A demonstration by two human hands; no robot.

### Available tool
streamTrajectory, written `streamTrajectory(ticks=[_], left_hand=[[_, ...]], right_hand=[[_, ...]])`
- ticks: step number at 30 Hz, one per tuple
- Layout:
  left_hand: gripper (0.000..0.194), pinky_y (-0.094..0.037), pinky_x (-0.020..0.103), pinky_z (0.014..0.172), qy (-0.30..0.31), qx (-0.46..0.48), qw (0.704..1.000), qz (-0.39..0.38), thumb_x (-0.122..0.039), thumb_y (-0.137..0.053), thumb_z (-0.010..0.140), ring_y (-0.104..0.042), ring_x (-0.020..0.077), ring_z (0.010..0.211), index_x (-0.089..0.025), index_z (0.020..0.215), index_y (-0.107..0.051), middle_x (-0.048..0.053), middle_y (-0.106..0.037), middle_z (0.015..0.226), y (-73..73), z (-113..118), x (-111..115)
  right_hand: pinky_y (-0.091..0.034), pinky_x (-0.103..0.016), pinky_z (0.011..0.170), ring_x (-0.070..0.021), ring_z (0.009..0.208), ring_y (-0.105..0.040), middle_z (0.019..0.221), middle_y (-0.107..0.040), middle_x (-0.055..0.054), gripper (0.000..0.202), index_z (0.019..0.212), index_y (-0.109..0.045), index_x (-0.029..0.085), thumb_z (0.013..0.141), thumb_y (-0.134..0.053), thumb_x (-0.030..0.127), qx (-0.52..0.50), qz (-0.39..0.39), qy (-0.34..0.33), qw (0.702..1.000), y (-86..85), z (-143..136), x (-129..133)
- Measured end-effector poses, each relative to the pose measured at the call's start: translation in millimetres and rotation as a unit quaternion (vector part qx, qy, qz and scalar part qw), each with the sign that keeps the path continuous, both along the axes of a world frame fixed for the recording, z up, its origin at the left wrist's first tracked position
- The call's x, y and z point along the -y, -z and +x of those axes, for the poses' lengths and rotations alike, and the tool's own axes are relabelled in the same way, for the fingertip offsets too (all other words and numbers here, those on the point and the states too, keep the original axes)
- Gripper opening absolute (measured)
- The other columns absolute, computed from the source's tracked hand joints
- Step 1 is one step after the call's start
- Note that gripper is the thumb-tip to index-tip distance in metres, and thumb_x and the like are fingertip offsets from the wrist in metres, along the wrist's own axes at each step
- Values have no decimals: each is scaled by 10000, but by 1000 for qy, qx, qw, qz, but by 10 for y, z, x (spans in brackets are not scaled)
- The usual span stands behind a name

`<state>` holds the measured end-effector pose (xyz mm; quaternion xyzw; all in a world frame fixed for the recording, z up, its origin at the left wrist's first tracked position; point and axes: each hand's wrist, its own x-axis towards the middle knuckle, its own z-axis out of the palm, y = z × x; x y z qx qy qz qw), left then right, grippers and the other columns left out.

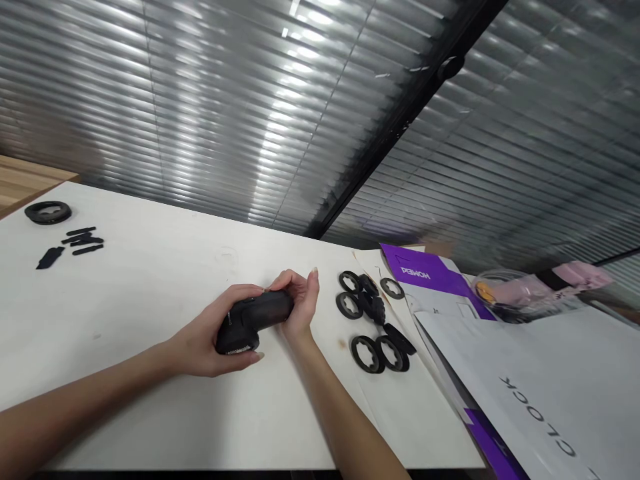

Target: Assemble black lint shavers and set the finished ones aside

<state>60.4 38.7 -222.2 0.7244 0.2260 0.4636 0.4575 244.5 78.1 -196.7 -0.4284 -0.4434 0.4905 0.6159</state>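
A black handheld device [265, 310] with a thick rounded head and a cylindrical body is held above the white table. My left hand [207, 337] wraps round its head end, thumb below and fingers on top. My right hand [300, 303] closes on the other end, with its thumb pointing up. Small pale lettering shows on the head, too small to read. To the right of my hands lie several black rings [349, 305] with notched inner edges. Among them are a ridged black part [373, 308] and a flat black piece [400, 339].
On the table's [150, 280] far left lie a black ring [49, 213] and several thin black strips [83, 239]. White and purple packaging [525, 373] covers the right side. A pink wrapped bundle [555, 280] sits behind it. Metallic blinds [225, 120] stand along the back edge.
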Motion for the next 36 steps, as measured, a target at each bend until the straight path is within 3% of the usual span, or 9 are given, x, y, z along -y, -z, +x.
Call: streamTrajectory(ticks=[4, 11, 20, 25, 31, 36], left_hand=[[793, -523, 394, 1067, 8, -24, 999, 31, -186, -778, 877, -568, 276, 1316, -357, 1542, -380, 103, -516, 1474, 23, -3, -6], [743, -498, 410, 1091, 3, -38, 999, 37, -212, -734, 920, -557, 296, 1333, -334, 1552, -362, 123, -509, 1487, 10, -18, 12], [683, -529, 387, 1002, -18, -57, 998, 19, -222, -723, 926, -601, 277, 1242, -340, 1507, -383, 100, -568, 1396, 28, -4, 32], [670, -532, 386, 960, -7, -57, 998, 14, -202, -715, 914, -613, 265, 1177, -330, 1491, -399, 97, -568, 1356, 17, -5, 9], [694, -529, 384, 960, -28, -49, 998, 26, -200, -737, 896, -612, 260, 1177, -339, 1495, -416, 88, -570, 1352, 4, -13, -30], [711, -519, 404, 987, -25, -53, 998, 26, -205, -760, 876, -601, 272, 1200, -354, 1489, -431, 86, -581, 1347, -24, 5, 22]], right_hand=[[-446, -309, 548, -169, 506, -547, 494, -588, -34, 773, 511, -612, 231, 796, -451, 932, 7, 12, 6, 1000, -1, -8, 31], [-439, -326, 569, -177, 520, -547, 526, -602, -28, 753, 569, -595, 238, 851, -400, 909, 21, 42, 9, 999, 83, 6, 66], [-385, -329, 559, -171, 524, -491, 557, -559, -5, 673, 624, -551, 245, 905, -420, 843, 72, 80, -24, 994, 212, 14, 21], [-371, -329, 555, -171, 530, -462, 555, -528, -5, 699, 621, -551, 247, 908, -367, 857, 83, 90, 6, 992, 249, 11, 22], [-452, -342, 595, -193, 552, -571, 551, -607, -25, 735, 604, -602, 248, 876, -377, 892, 47, 70, 33, 996, 218, -55, -17], [-475, -343, 596, -198, 548, -601, 539, -636, -40, 740, 578, -618, 241, 871, -397, 884, 40, 41, 15, 998, 209, -36, -14]])
